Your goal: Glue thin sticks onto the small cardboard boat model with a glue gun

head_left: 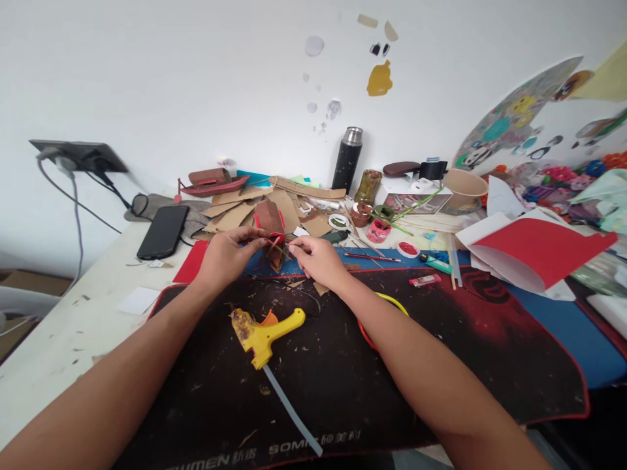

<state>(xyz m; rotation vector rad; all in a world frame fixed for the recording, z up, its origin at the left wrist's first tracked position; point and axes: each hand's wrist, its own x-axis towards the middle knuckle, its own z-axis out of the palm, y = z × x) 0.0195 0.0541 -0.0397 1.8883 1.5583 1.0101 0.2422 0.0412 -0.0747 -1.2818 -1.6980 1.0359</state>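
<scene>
My left hand is closed at the near end of a small red-and-brown cardboard model, its thumb and fingers on a red edge. Opposite it, my right hand is pinched, with the fingertips beside the model; whatever lies between them is too small to name. Thin strips show between the two hands, and part of the model is covered by my fingers. A yellow hot glue gun rests on the black mat in front of me, a glue stick trailing from its rear.
At the back sit a finished-looking model boat, cardboard scraps, a black flask and open paint jars. A phone lies left. Right are a red sheet, a lighter and a glue tube.
</scene>
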